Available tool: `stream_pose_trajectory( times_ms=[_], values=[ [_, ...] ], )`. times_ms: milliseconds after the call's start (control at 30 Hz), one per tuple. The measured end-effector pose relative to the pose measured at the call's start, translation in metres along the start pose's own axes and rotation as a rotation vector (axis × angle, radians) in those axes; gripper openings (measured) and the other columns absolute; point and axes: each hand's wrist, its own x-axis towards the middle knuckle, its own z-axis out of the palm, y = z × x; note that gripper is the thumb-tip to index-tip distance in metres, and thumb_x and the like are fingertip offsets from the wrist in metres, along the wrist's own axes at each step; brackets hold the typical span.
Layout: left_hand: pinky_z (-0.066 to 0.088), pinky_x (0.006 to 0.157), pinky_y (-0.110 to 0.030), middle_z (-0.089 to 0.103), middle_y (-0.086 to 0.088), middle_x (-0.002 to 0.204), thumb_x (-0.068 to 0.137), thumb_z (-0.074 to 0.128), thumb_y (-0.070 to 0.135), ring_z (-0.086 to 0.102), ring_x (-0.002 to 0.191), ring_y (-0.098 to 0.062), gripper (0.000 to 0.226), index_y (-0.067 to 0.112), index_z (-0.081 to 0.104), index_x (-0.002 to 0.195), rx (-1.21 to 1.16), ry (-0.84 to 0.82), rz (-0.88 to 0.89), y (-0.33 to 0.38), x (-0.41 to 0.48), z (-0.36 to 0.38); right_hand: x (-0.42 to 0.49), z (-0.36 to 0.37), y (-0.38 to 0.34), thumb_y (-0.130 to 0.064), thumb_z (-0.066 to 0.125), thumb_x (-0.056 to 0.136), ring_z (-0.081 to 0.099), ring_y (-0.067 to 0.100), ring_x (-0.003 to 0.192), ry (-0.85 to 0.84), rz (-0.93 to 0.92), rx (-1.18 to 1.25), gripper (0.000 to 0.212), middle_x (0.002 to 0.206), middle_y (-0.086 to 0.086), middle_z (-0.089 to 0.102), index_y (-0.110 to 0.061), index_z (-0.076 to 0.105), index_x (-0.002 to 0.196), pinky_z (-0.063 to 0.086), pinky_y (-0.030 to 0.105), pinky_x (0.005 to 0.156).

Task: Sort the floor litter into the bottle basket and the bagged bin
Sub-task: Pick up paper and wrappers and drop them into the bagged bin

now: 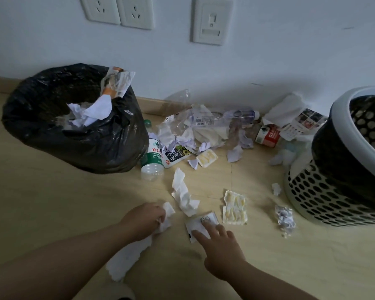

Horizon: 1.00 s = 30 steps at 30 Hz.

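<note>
My left hand (144,217) is closed around a long white tissue (128,256) that trails down toward me on the floor. My right hand (221,250) has its fingers spread and its fingertips resting on a flat white packet (200,224). The bagged bin (41,126), lined in black plastic, stands at the left with paper inside. At the right edge is the perforated bottle basket (325,198). A green-label bottle (153,159) lies beside the bin. A red-label bottle (267,136) lies near the wall.
Another crumpled tissue (183,194), a torn yellowish wrapper (234,207) and a foil ball (285,219) lie around my hands. A heap of clear plastic and paper scraps (204,128) sits against the skirting. Wall sockets (117,9) are above.
</note>
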Motion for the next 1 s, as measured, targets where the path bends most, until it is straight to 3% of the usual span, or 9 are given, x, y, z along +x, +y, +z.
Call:
stream_pose_trajectory(
  times_ms=[100, 300, 400, 433, 533, 633, 767, 933, 1000],
  values=[
    [0.031, 0.067, -0.023, 0.054, 0.003, 0.092, 0.088, 0.051, 0.011, 0.052, 0.091, -0.016, 0.017, 0.016, 0.065, 0.096, -0.194, 0.160, -0.091, -0.007, -0.001, 0.000, 0.005, 0.002, -0.003, -0.010, 0.045, 0.090, 0.029, 0.028, 0.134, 0.051, 0.005, -0.019, 0.066, 0.153, 0.007, 0.020, -0.027, 0.018, 0.147, 0.028, 0.040, 0.107],
    [0.038, 0.073, -0.027, 0.063, -0.010, 0.106, 0.088, 0.048, 0.002, 0.057, 0.096, -0.026, 0.022, 0.009, 0.064, 0.100, -0.420, 0.378, -0.298, -0.013, -0.001, -0.008, 0.013, 0.001, -0.011, -0.010, 0.057, 0.086, 0.043, 0.028, 0.119, 0.060, 0.063, -0.137, 0.043, 0.128, 0.010, 0.047, -0.011, 0.044, 0.127, 0.034, 0.036, 0.096],
    [0.038, 0.078, -0.024, 0.060, -0.009, 0.122, 0.090, 0.045, 0.003, 0.056, 0.108, -0.026, 0.030, 0.009, 0.061, 0.115, -0.415, 0.289, -0.329, -0.016, 0.000, -0.007, 0.015, -0.006, -0.016, -0.031, 0.088, 0.050, 0.061, 0.027, 0.084, 0.113, 0.083, -0.128, 0.044, 0.089, 0.009, 0.063, -0.017, 0.068, 0.086, 0.049, 0.037, 0.069],
    [0.037, 0.079, -0.023, 0.059, -0.008, 0.123, 0.091, 0.044, 0.003, 0.055, 0.110, -0.025, 0.031, 0.010, 0.060, 0.117, -0.413, 0.269, -0.333, -0.016, 0.000, -0.006, 0.015, -0.007, -0.016, -0.032, 0.087, 0.051, 0.061, 0.026, 0.083, 0.113, 0.093, -0.126, 0.042, 0.089, 0.009, 0.062, -0.017, 0.068, 0.085, 0.049, 0.036, 0.068],
    [0.033, 0.067, -0.022, 0.062, -0.007, 0.113, 0.090, 0.048, 0.006, 0.055, 0.096, -0.022, 0.023, 0.012, 0.062, 0.107, -0.407, 0.259, -0.338, -0.013, -0.002, -0.006, 0.017, 0.003, -0.015, -0.019, 0.055, 0.090, 0.046, 0.028, 0.115, 0.016, 0.071, -0.095, 0.029, 0.123, 0.010, 0.049, -0.011, 0.053, 0.118, 0.038, 0.035, 0.092],
    [0.029, 0.053, -0.022, 0.057, -0.004, 0.090, 0.087, 0.053, 0.010, 0.047, 0.080, -0.018, 0.008, 0.018, 0.056, 0.087, -0.382, 0.271, -0.336, -0.011, -0.002, -0.009, 0.018, 0.006, -0.011, -0.024, 0.050, 0.094, 0.047, 0.027, 0.116, -0.046, 0.069, -0.025, 0.028, 0.124, 0.010, 0.049, -0.011, 0.049, 0.119, 0.039, 0.035, 0.092],
    [0.025, 0.051, -0.022, 0.047, 0.002, 0.075, 0.087, 0.057, 0.016, 0.044, 0.075, -0.019, 0.013, 0.017, 0.046, 0.079, -0.388, 0.283, -0.327, -0.009, 0.000, -0.010, 0.017, 0.001, -0.009, -0.022, 0.045, 0.095, 0.052, 0.027, 0.115, -0.118, 0.075, 0.056, 0.025, 0.125, 0.010, 0.051, -0.010, 0.049, 0.117, 0.042, 0.034, 0.087],
    [0.028, 0.054, -0.017, 0.046, 0.006, 0.074, 0.087, 0.055, 0.014, 0.046, 0.078, -0.017, 0.006, 0.017, 0.050, 0.085, -0.431, 0.261, -0.266, -0.003, 0.004, -0.012, 0.022, -0.015, -0.006, -0.025, 0.048, 0.094, 0.053, 0.031, 0.115, -0.195, 0.084, 0.170, 0.032, 0.128, 0.013, 0.052, -0.009, 0.042, 0.121, 0.041, 0.034, 0.080],
    [0.033, 0.059, -0.021, 0.053, 0.002, 0.085, 0.087, 0.054, 0.012, 0.050, 0.083, -0.018, 0.007, 0.018, 0.054, 0.091, -0.454, 0.255, -0.235, 0.001, 0.007, -0.016, 0.024, -0.026, -0.003, -0.025, 0.044, 0.096, 0.054, 0.032, 0.113, -0.162, 0.097, 0.212, 0.023, 0.125, 0.015, 0.053, -0.012, 0.039, 0.113, 0.037, 0.032, 0.075]
  ],
)
